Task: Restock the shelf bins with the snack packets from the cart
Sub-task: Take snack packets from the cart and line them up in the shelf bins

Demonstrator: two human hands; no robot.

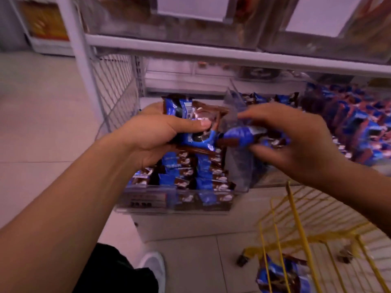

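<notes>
Gripped in your left hand (156, 134) is a bunch of blue-and-brown snack packets (190, 115), with the thumb curled across their front and the fingers wrapped behind them. Your right hand (296, 136) pinches a single packet (239, 135) between thumb and fingertips, its blue end pointing toward the left hand; motion blur hides the exact finger placement. Both hands hover just above the clear shelf bin (179, 199), which sits at the front edge of the lower shelf. Rows of matching packets (190, 172) stand upright inside this bin, filling it close to the top. A clear divider wall (234, 161) separates this bin from the neighbouring bin (349, 127) to your right, which is also heaped with blue-and-brown packets. Above both bins runs the pale shelf rail (190, 49), and clear upper bins (148, 20) with white label cards sit on it. A wire mesh panel (118, 85) closes the shelf's left end. At lower right stands the yellow wire cart (296, 229), with more blue packets (281, 273) lying in its basket. Your white shoe (155, 269) and dark trouser leg (114, 271) stand on the pale tiled floor (42, 115).
</notes>
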